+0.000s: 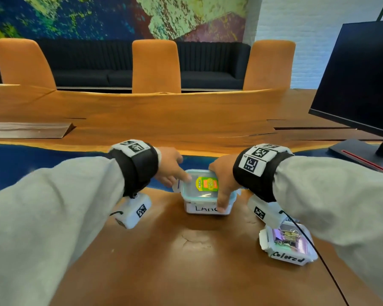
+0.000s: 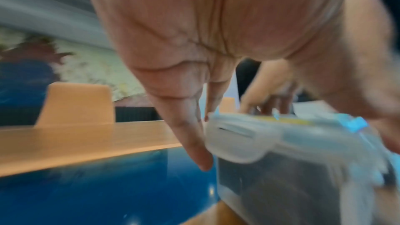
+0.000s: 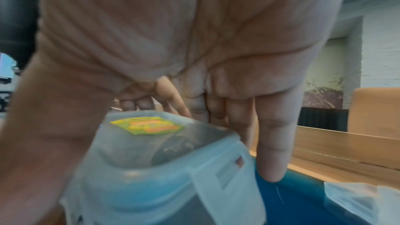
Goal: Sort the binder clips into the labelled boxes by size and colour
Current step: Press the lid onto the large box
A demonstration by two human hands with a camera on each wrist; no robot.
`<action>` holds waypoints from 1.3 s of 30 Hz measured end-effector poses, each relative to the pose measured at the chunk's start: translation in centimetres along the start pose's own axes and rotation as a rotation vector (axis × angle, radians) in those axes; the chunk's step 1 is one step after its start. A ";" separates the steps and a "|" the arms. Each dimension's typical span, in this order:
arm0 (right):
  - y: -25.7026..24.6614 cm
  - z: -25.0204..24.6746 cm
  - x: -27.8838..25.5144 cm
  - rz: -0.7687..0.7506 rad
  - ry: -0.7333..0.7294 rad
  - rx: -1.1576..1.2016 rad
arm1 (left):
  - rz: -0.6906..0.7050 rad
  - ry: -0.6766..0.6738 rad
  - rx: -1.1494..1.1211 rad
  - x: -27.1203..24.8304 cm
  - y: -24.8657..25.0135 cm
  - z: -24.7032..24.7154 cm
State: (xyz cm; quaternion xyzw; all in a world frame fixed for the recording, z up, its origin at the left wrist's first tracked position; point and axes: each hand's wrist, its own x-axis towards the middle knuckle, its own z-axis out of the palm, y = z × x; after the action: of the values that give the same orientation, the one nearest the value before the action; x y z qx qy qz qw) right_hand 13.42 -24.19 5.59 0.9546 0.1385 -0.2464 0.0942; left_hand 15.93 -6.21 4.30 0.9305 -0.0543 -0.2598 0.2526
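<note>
A clear plastic box (image 1: 205, 195) with its lid on and a yellow-green sticker stands mid-table; its front label reads "LARG", partly covered. My left hand (image 1: 170, 168) is at its left end, thumb pressing on the lid corner, fingers (image 2: 194, 134) straight down beside the side flap (image 2: 233, 141). My right hand (image 1: 221, 177) grips the box (image 3: 151, 151) across its right end, thumb down the front, fingers behind. A second box (image 1: 291, 258), labelled "Colored", holds purple and gold binder clips (image 1: 285, 236). What the lidded box holds is hidden.
A dark monitor (image 1: 358, 80) on its stand sits at the right of the wooden table (image 1: 186, 261). Orange chairs (image 1: 156, 65) line the far side. A blurred clear plastic piece (image 3: 357, 198) lies right of the box on the blue strip.
</note>
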 end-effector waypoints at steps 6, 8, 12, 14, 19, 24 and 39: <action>-0.1 0.1 -0.2 0.010 0.004 0.020 | -0.083 -0.048 -0.365 -0.8 -2.7 0.8; -0.1 0.1 -0.2 0.010 0.007 0.020 | -0.115 -0.035 -0.399 -0.7 -2.4 1.3; -0.1 0.1 -0.2 0.021 0.000 0.027 | -0.189 0.026 -0.432 -0.1 -2.0 1.6; -0.2 0.0 -0.2 0.018 -0.005 0.029 | -0.206 0.048 -0.439 0.0 -2.0 1.6; -0.3 0.1 -0.6 0.015 0.000 0.016 | -0.260 0.023 -0.578 -0.1 -2.3 1.9; -0.1 0.1 -0.9 0.004 0.024 0.026 | -0.235 -0.022 -0.761 -0.4 -3.2 2.4; -0.3 0.1 -1.1 0.011 0.030 0.011 | -0.039 0.107 -0.477 0.2 -1.5 2.5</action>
State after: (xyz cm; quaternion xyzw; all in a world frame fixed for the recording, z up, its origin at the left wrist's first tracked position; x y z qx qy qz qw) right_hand 12.35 -24.17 6.06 0.9594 0.1333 -0.2325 0.0882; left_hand 14.76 -6.06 1.57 0.8578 0.0401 -0.2207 0.4624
